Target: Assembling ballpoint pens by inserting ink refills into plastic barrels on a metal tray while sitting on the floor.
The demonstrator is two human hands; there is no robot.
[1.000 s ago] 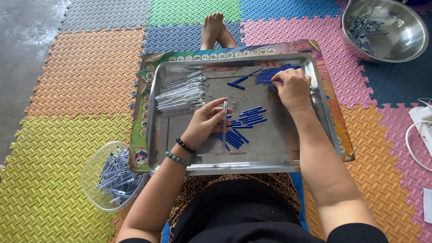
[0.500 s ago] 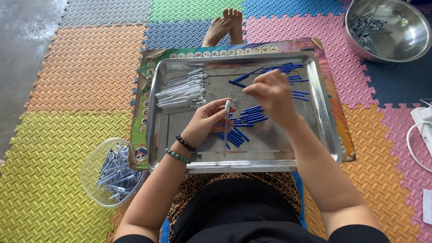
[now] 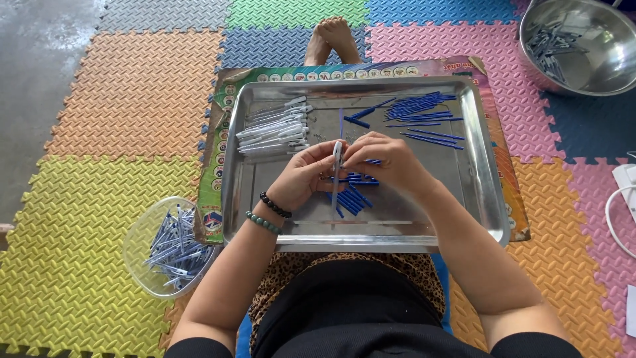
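Note:
My left hand [image 3: 306, 176] and my right hand [image 3: 386, 161] meet over the middle of a steel tray [image 3: 477, 199]. Between them stands a clear pen barrel [image 3: 336, 169] with a thin blue refill [image 3: 340, 122] sticking out of its top. Both hands pinch this pen. Under the hands lies a heap of short blue pen parts [image 3: 351, 197]. A pile of thin blue refills [image 3: 421, 111] lies at the tray's far right. A row of clear pen barrels [image 3: 273, 127] lies at its far left.
A clear plastic bowl [image 3: 142, 232] with several finished pens sits on the yellow mat at my left. A steel bowl [image 3: 596, 53] with more pen parts stands at the far right. A white cable [image 3: 616, 212] lies at the right edge. My bare feet [image 3: 331, 40] rest beyond the tray.
My right hand came back from the refill pile at the tray's far right to the middle, bringing a refill. It now meets my left hand on the pen barrel.

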